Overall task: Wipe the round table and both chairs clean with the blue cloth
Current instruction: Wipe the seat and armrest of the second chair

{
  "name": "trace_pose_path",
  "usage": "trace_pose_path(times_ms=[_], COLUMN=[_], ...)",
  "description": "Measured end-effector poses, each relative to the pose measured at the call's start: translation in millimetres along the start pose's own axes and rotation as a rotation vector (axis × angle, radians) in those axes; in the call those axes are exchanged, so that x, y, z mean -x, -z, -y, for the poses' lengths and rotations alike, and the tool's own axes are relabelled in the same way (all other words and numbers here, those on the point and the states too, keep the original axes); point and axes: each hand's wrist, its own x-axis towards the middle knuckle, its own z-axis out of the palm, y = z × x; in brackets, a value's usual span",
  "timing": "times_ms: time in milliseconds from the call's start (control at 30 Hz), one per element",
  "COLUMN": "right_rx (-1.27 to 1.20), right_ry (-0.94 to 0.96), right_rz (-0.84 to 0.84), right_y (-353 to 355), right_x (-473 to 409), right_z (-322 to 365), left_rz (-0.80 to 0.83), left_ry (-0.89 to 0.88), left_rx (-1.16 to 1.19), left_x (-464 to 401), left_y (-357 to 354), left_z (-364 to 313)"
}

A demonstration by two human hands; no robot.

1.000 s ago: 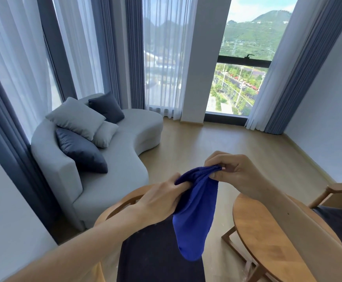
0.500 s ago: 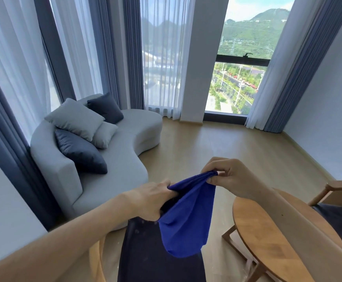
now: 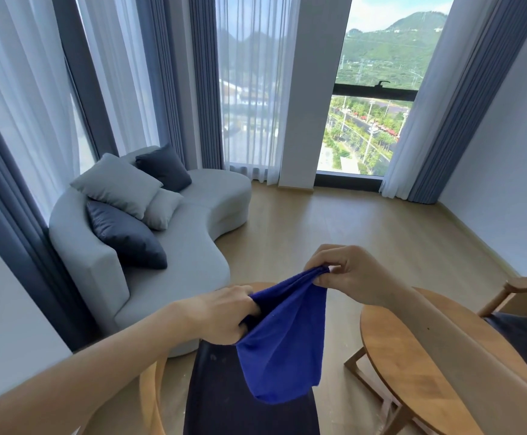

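Deep-blue cloth bunched, sagging w/ folds, pinched btwn left hand fingers & right hand fingers.

a light wood floor carries all the furniture. on it, at the left under the curtained windows, stands a curved grey sofa, and four cushions lie on its seat against the backrest: two dark ones and two pale grey ones. near the lower right stands a round wooden table on slanted wooden legs. just beside it, at the right edge, is a wooden chair with a dark seat; a second chair with a dark seat stands at the bottom centre
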Motion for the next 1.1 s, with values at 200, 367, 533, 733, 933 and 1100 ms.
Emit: trace_pose_path(times_ms=[200,367,533,733,933,1100], right_rx=[0.012,-0.018,-0.006,-0.03,-0.007,-0.003], right_ry=[-0.023,-0.022,0.01,-0.004,-0.007,-0.015], right_rz=[-0.01,-0.012,0.006,-0.018,-0.012,-0.005], right_y=[2,2,-1,3,4,5], right_x=[6,7,3,5,7,8], right_z=[-5,-6,0,-1,0,1], left_rz=[0.033,-0.051,-0.088,-0.156,-0.122,-0.09], left_ry=[0.065,0.014,-0.041,-0.024,-0.012,0.012], left_rx=[0.117,0.248,0.161,0.144,0.086,0.078], left_x=[3,16,18,20,19,21], left_y=[6,15,13,8,7,13], left_z=[2,6,3,2,6,9])
